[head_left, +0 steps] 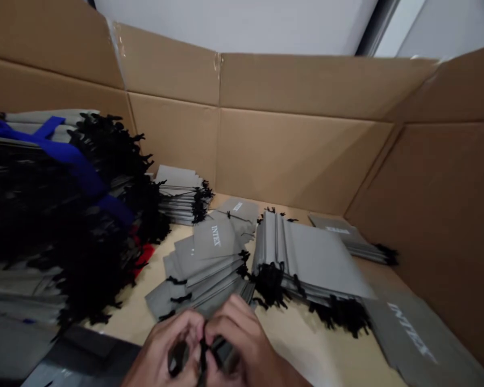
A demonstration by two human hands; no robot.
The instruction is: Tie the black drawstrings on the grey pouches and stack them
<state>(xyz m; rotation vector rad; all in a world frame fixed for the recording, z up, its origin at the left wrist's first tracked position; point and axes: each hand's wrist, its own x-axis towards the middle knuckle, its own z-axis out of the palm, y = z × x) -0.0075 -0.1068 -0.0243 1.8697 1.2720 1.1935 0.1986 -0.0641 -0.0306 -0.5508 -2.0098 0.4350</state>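
My left hand [165, 349] and my right hand [236, 341] meet at the bottom centre, pinching a grey drawstring pouch [221, 352] with black cords [203, 349] between them. The fingers hide most of it. Just beyond my hands lies a fanned stack of grey pouches [201, 274] printed with white INTEX lettering. To its right sits a larger stack of grey pouches [310, 263] with tangled black cords along its near edge. Neither hand appears to touch these stacks.
A tall heap of pouches with black cords [64, 215] and a blue strap [72, 158] rises at left. Smaller stacks [179, 193] [353, 239] stand further back. Brown cardboard walls [298, 156] surround the light wooden surface [298, 344].
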